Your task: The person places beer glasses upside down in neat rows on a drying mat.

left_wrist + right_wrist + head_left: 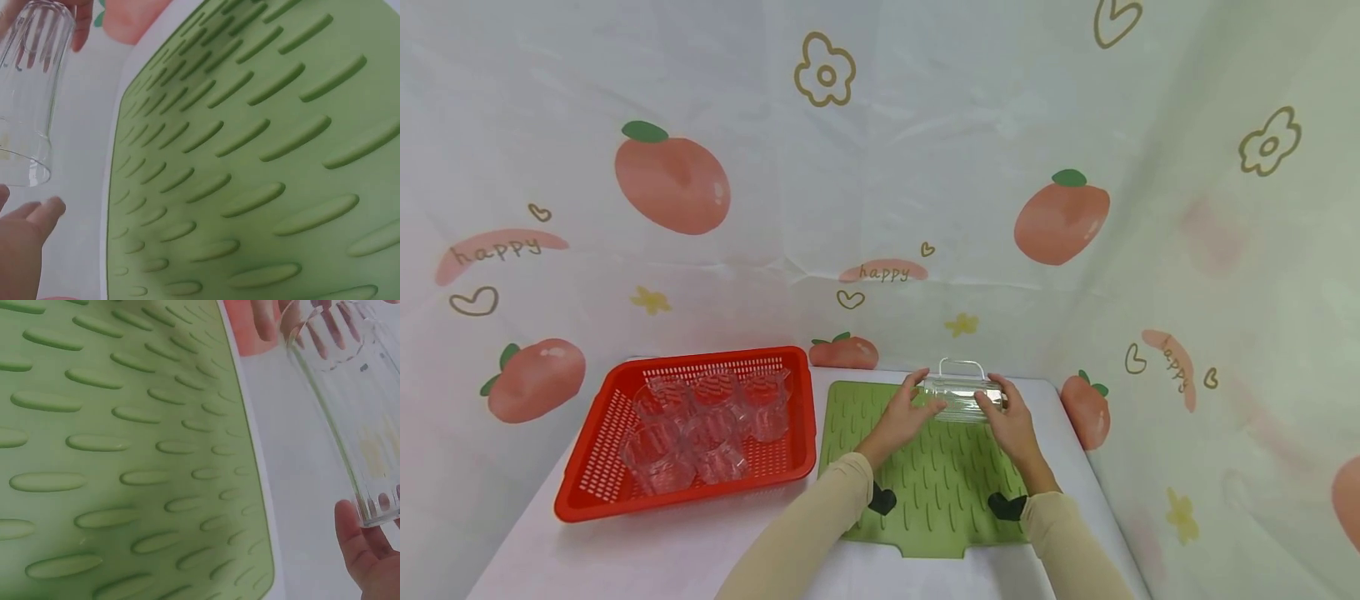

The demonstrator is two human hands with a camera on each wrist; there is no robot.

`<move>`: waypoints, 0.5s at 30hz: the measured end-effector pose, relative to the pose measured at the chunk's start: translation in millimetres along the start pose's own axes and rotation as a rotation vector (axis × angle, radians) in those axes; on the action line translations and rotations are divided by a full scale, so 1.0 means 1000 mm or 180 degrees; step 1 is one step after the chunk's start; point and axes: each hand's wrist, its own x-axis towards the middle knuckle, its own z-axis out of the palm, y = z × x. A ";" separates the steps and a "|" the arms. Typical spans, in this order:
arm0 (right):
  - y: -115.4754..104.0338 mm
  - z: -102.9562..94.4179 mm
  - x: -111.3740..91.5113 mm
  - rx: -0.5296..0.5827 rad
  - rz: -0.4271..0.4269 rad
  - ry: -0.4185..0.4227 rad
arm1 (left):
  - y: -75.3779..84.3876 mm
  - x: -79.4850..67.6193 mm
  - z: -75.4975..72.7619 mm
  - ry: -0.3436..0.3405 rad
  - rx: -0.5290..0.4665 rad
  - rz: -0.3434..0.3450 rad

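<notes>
A clear glass mug [958, 402] lies on its side between both hands, over the far part of a green drying mat [917, 492]. Its handle points up in the head view. My left hand [901, 419] holds the mug at the rim end, thumb in front; the left wrist view shows that thumb close by the rim. At the base end my right hand [1013, 422] grips the mug, its thumb across the near side. Fingers show through the glass [350, 381] in the right wrist view.
Left of the mat stands a red plastic basket [808, 417] with several clear glass mugs [658, 446] in it. Two black heart shapes [1004, 505] lie on the mat by the wrists. Patterned white cloth [925, 167] walls rise behind and at both sides.
</notes>
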 end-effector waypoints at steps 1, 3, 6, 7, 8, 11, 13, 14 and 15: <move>0.000 -0.001 0.000 -0.0013 -0.0022 0.0015 | 0.000 0.000 0.000 -0.0009 0.0081 0.0010; -0.001 -0.002 0.001 -0.0043 -0.0059 0.0072 | 0.000 -0.001 -0.001 -0.0025 0.0263 0.0035; -0.001 -0.004 0.001 -0.0086 -0.0110 0.0169 | 0.002 -0.003 -0.003 -0.0078 0.0481 0.0068; 0.000 -0.005 0.001 -0.0084 -0.0124 0.0178 | 0.002 -0.004 -0.004 -0.0092 0.0547 0.0065; 0.000 -0.005 0.001 -0.0090 -0.0134 0.0195 | 0.003 -0.005 -0.004 -0.0101 0.0626 0.0054; 0.003 -0.006 0.000 -0.0150 -0.0212 0.0268 | 0.007 -0.007 -0.006 -0.0091 0.0849 0.0035; 0.005 -0.006 0.001 -0.0211 -0.0292 0.0352 | 0.010 -0.007 -0.008 -0.0076 0.1032 0.0040; 0.005 -0.007 0.002 -0.0255 -0.0341 0.0420 | 0.012 -0.008 -0.009 -0.0074 0.1136 0.0057; 0.005 -0.007 0.002 -0.0311 -0.0397 0.0493 | 0.014 -0.008 -0.009 -0.0070 0.1232 0.0090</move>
